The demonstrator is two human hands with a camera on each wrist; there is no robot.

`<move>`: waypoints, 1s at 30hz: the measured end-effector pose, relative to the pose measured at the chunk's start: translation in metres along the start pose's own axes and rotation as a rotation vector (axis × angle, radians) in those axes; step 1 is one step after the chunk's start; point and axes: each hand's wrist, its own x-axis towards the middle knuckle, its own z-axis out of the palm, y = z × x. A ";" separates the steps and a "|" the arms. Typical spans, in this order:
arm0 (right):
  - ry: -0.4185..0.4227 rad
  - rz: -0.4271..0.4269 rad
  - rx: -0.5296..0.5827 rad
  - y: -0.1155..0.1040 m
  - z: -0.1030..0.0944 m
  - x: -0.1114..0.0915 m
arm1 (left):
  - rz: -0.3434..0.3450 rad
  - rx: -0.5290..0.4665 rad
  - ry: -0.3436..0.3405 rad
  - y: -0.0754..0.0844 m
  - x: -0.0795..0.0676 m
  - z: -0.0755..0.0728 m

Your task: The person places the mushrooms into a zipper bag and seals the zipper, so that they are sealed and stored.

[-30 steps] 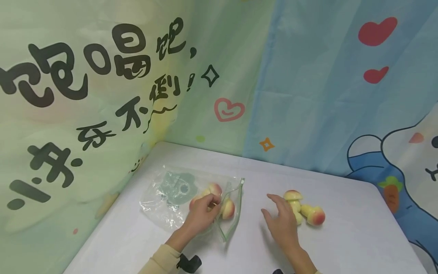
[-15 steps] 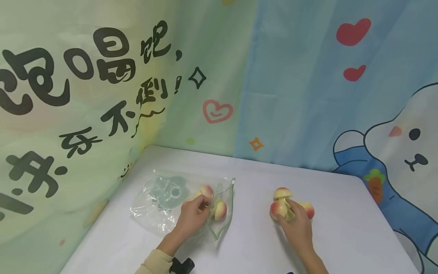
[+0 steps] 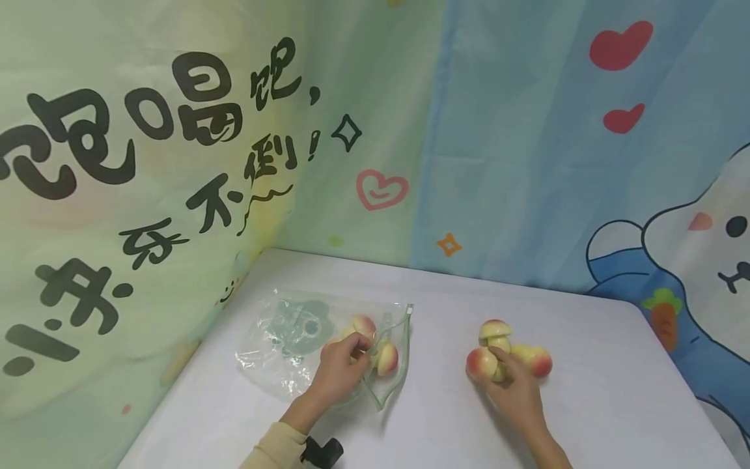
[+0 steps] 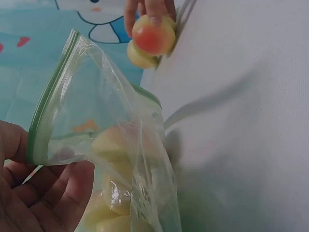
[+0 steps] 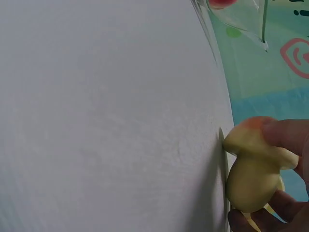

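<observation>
My left hand pinches the green zip edge of a clear zip bag, whose mouth gapes toward the right. Inside the bag lie several yellow toy mushrooms with reddish caps, seen partly through the plastic. To the right, my right hand grips another toy mushroom, thumb on its cap and fingers at its stem. Its red cap faces the bag in the left wrist view. Right behind it stands a mushroom with its cap up, and one more mushroom lies beside the hand.
Both hands work over a white tabletop. A printed curtain with hearts and a bear-like figure rises along the far and left edges. A black strap piece shows at my left wrist.
My right hand has come down from open fingers onto the mushrooms at the right and taken hold of one, its cap turned left. My left hand stays at the bag's edge.
</observation>
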 end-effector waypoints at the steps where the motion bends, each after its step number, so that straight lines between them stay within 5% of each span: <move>1: -0.006 -0.008 0.003 -0.001 0.001 -0.001 | 0.000 0.004 0.001 0.000 0.000 0.000; 8: -0.045 -0.062 -0.036 -0.004 0.004 -0.003 | -0.004 0.001 -0.007 0.000 0.000 -0.002; 18: -0.104 0.042 -0.019 -0.019 0.014 -0.011 | -0.005 -0.034 -0.027 0.004 0.003 -0.002; 30: -0.134 -0.058 0.083 -0.054 0.043 -0.016 | -0.026 -0.033 -0.035 0.004 0.002 -0.005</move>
